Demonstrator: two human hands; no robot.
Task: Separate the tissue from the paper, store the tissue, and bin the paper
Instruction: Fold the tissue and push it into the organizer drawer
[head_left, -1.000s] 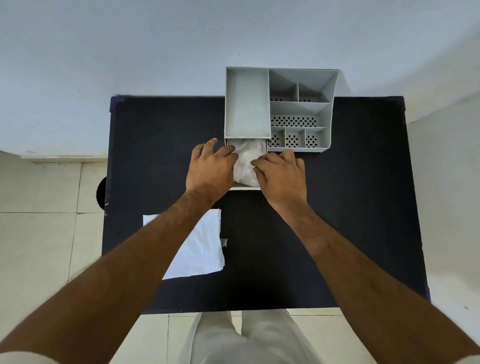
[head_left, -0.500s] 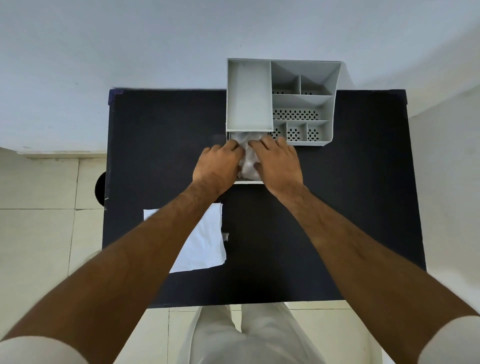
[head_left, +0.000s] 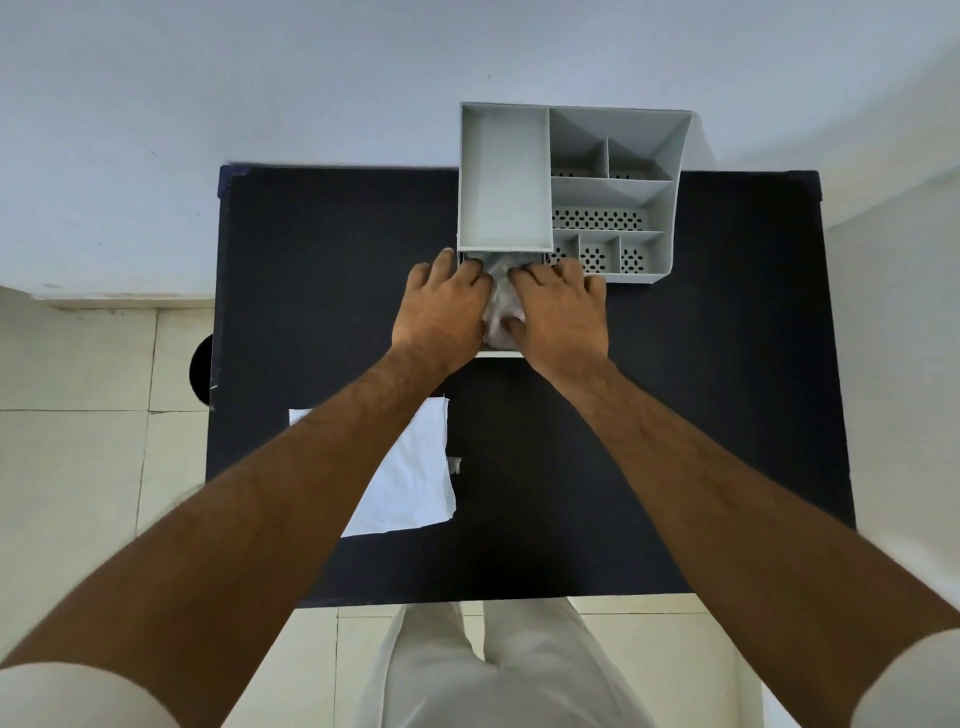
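Pressing tissue (head_left: 500, 312) into open drawer (head_left: 500, 354) of organizer (head_left: 670, 208), left hand (head_left: 441, 312) and right hand (head_left: 563, 317) flat, fingers together. Tuck edges below rim before closing. Paper (head_left: 410, 478) waiting on table (head_left: 675, 415).

My arms are bare from the short white sleeves down, with fine hair along both forearms. The left sleeve (head_left: 67, 696) shows at seven o'clock, the right sleeve (head_left: 914, 680) at five. My left hand (head_left: 441, 312) and right hand (head_left: 563, 312) wear no rings, watch or gloves. At six o'clock, my trousers (head_left: 498, 670) are pale off-white with soft creases.
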